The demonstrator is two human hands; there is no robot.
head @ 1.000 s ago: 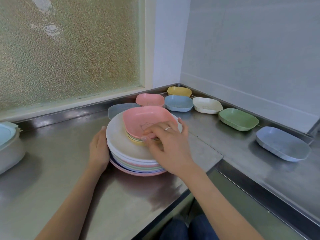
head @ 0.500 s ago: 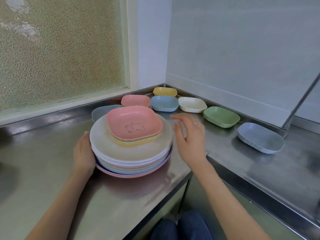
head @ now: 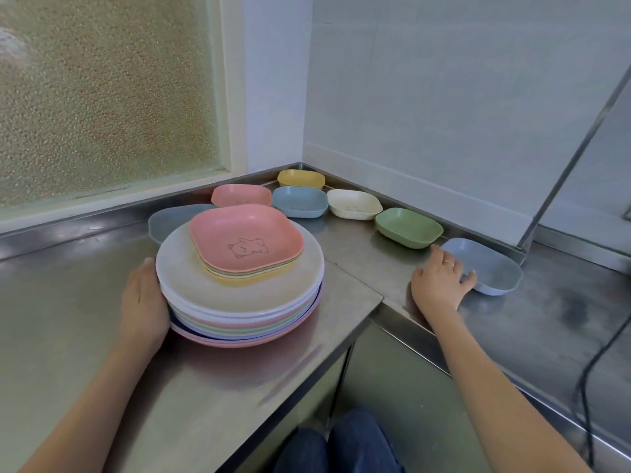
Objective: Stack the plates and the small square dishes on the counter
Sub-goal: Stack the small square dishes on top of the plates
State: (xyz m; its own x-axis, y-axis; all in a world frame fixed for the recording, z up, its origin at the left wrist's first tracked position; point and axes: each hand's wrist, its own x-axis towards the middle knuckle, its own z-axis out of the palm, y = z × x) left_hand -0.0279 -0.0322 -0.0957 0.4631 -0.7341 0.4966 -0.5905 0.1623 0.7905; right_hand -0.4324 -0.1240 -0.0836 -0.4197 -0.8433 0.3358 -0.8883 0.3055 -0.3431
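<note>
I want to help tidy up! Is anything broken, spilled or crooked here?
Nothing looks broken or spilled. The plate stack sits level, the pink bear dish on top is turned a bit. The left hand steadies the stack; the right hand touches a blue-grey dish.

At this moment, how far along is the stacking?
Done: the round plates sit in one pile, with a few square dishes, pink dish on top, stacked on them.
In hand: the left hand steadies the pile; the right hand touches the grey-blue dish.
Left: six more single dishes, including the green dish and cream dish.
</note>
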